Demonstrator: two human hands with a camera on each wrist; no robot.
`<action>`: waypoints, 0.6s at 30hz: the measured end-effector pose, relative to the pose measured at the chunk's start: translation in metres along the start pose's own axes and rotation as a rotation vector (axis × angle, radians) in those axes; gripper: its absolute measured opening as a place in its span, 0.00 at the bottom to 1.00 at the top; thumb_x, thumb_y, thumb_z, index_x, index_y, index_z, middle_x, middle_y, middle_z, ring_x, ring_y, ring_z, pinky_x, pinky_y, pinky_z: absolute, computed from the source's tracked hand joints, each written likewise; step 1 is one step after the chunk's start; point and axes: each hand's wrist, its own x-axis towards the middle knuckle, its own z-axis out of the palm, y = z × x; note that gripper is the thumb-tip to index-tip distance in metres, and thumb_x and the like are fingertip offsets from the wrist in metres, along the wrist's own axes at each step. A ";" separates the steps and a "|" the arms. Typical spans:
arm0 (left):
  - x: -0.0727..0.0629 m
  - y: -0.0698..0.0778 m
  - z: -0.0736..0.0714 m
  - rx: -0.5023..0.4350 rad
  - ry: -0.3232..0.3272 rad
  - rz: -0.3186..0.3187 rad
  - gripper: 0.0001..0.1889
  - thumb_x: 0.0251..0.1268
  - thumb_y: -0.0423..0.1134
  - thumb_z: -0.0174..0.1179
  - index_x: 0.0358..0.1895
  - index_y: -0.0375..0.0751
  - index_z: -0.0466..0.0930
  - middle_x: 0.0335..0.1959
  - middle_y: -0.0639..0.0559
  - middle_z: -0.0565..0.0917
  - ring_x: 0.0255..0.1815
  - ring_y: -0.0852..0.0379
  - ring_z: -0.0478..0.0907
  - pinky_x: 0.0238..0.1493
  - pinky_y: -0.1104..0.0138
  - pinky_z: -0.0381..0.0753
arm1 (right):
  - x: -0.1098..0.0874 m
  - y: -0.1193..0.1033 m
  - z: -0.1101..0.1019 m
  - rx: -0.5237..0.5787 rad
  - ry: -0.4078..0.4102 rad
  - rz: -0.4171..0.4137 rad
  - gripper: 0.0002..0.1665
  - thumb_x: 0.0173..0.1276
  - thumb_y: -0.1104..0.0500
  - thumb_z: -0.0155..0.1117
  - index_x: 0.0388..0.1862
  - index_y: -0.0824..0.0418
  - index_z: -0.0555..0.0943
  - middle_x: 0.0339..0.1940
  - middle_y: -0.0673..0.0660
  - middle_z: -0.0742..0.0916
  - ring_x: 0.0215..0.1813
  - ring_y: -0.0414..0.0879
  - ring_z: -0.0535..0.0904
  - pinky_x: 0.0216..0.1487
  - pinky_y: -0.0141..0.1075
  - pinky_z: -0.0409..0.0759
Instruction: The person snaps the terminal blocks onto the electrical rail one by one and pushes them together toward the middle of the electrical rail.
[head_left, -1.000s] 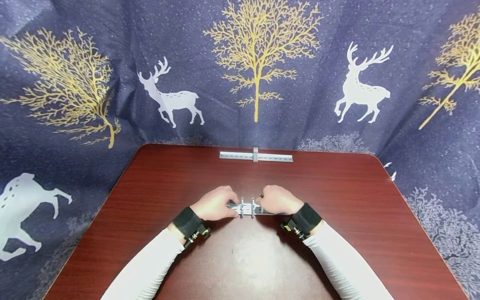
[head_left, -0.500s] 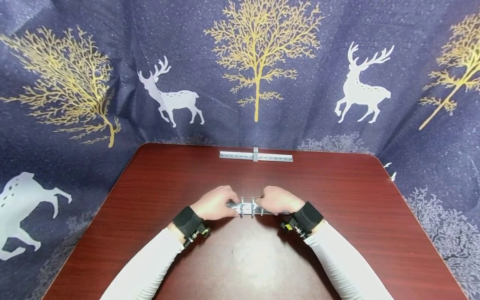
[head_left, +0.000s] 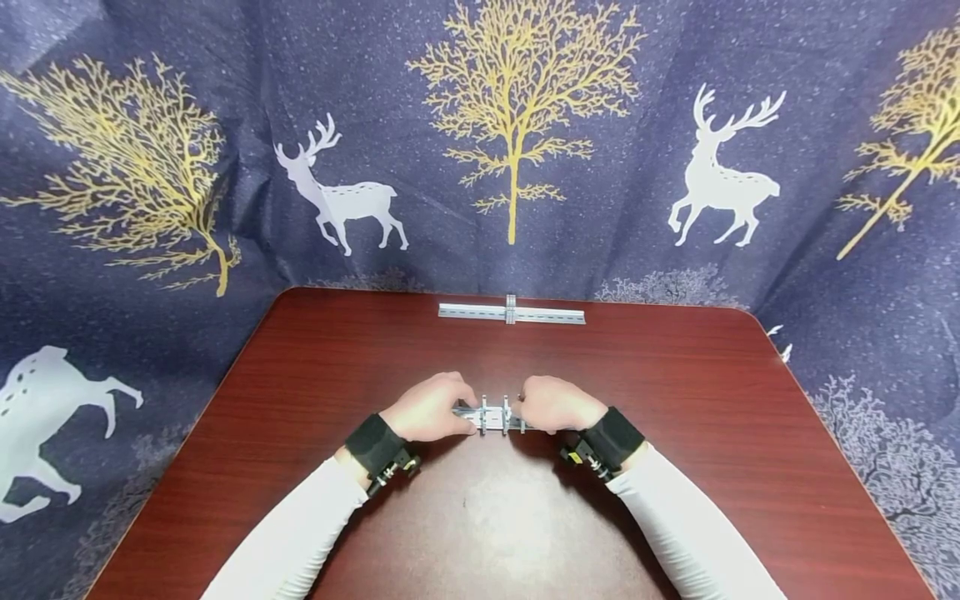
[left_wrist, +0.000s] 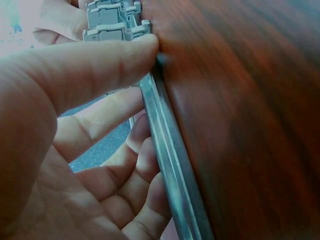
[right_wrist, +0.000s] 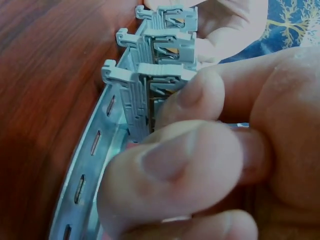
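A slotted metal DIN rail [head_left: 494,419] lies crosswise at the middle of the table. Grey terminal blocks stand across it; in the right wrist view I see a near block [right_wrist: 136,100], a middle block [right_wrist: 142,50] and a far block [right_wrist: 159,19]. My left hand [head_left: 431,408] grips the rail's left part, thumb on one edge and fingers under the other, beside the leftmost block. My right hand [head_left: 561,402] pinches the near block, the rightmost one, between thumb and fingers. The fingers hide that block's lower right side and part of the rail.
Another DIN rail [head_left: 471,312] lies along the table's far edge, with a grey cluster of blocks [head_left: 512,309] at its middle. The table [head_left: 360,342] is reddish brown wood. Behind it hangs a dark blue cloth [head_left: 457,217] printed with deer and trees.
The rightmost block has shifted very slightly left toward the middle one, with my right hand on it. My left hand and the rail hold still.
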 end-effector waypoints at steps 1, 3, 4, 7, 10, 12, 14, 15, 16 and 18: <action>0.000 0.000 0.000 0.002 0.001 0.004 0.13 0.56 0.43 0.84 0.43 0.47 0.93 0.38 0.55 0.85 0.40 0.59 0.77 0.43 0.63 0.79 | 0.000 0.000 0.001 -0.007 -0.001 -0.002 0.27 0.79 0.56 0.59 0.14 0.49 0.71 0.09 0.44 0.73 0.12 0.40 0.73 0.20 0.34 0.69; 0.000 0.000 0.000 0.003 0.004 0.009 0.13 0.56 0.43 0.84 0.43 0.47 0.93 0.38 0.56 0.85 0.40 0.59 0.77 0.43 0.64 0.79 | 0.000 0.000 0.001 -0.020 -0.005 0.002 0.27 0.80 0.56 0.58 0.15 0.50 0.71 0.09 0.45 0.75 0.12 0.40 0.75 0.20 0.34 0.70; 0.001 -0.001 0.000 0.002 0.005 0.009 0.13 0.56 0.43 0.84 0.43 0.47 0.93 0.38 0.56 0.85 0.40 0.59 0.77 0.43 0.63 0.79 | 0.000 0.000 0.002 -0.024 -0.008 0.005 0.27 0.80 0.56 0.58 0.15 0.50 0.72 0.09 0.45 0.76 0.12 0.41 0.76 0.21 0.35 0.70; 0.001 0.000 0.000 0.000 0.005 0.003 0.13 0.57 0.43 0.84 0.43 0.47 0.93 0.38 0.56 0.85 0.40 0.59 0.77 0.43 0.64 0.79 | -0.001 -0.002 0.002 -0.026 -0.011 0.014 0.27 0.81 0.57 0.58 0.16 0.52 0.74 0.08 0.48 0.78 0.12 0.42 0.78 0.22 0.35 0.71; 0.001 -0.001 0.001 0.003 0.005 0.001 0.13 0.57 0.44 0.84 0.43 0.47 0.93 0.38 0.56 0.84 0.39 0.59 0.77 0.43 0.64 0.78 | -0.002 -0.003 0.004 -0.038 -0.008 0.018 0.26 0.81 0.56 0.58 0.16 0.52 0.75 0.08 0.48 0.77 0.11 0.41 0.77 0.22 0.35 0.72; 0.001 -0.001 0.001 0.004 0.005 0.003 0.13 0.57 0.44 0.84 0.43 0.47 0.93 0.38 0.56 0.84 0.39 0.59 0.77 0.43 0.64 0.78 | -0.003 -0.003 0.005 -0.048 -0.005 0.018 0.27 0.82 0.56 0.58 0.16 0.52 0.74 0.08 0.47 0.76 0.11 0.40 0.75 0.22 0.35 0.72; 0.001 -0.002 0.002 0.002 0.006 0.004 0.13 0.57 0.43 0.84 0.42 0.47 0.93 0.37 0.56 0.84 0.39 0.59 0.77 0.42 0.64 0.78 | -0.003 -0.003 0.006 -0.053 0.001 0.011 0.27 0.82 0.55 0.57 0.17 0.51 0.74 0.08 0.46 0.76 0.11 0.40 0.74 0.21 0.36 0.72; 0.001 -0.002 0.002 -0.001 0.006 0.004 0.13 0.57 0.43 0.84 0.42 0.47 0.93 0.37 0.56 0.84 0.38 0.59 0.76 0.42 0.63 0.78 | -0.003 -0.002 0.007 -0.056 -0.001 0.011 0.27 0.82 0.55 0.56 0.17 0.51 0.73 0.08 0.46 0.75 0.12 0.40 0.74 0.21 0.35 0.72; 0.001 -0.002 0.002 -0.004 0.007 0.006 0.13 0.56 0.43 0.84 0.42 0.46 0.93 0.37 0.56 0.84 0.38 0.58 0.76 0.42 0.63 0.78 | -0.003 -0.002 0.007 -0.053 -0.002 0.011 0.26 0.82 0.54 0.56 0.17 0.51 0.73 0.08 0.45 0.75 0.12 0.39 0.74 0.21 0.36 0.72; 0.000 -0.001 0.002 -0.013 0.012 0.011 0.14 0.56 0.43 0.84 0.43 0.45 0.93 0.37 0.55 0.84 0.38 0.58 0.76 0.42 0.61 0.79 | -0.004 -0.001 0.006 -0.033 -0.007 0.010 0.26 0.82 0.54 0.55 0.18 0.51 0.73 0.10 0.46 0.76 0.12 0.40 0.74 0.22 0.36 0.72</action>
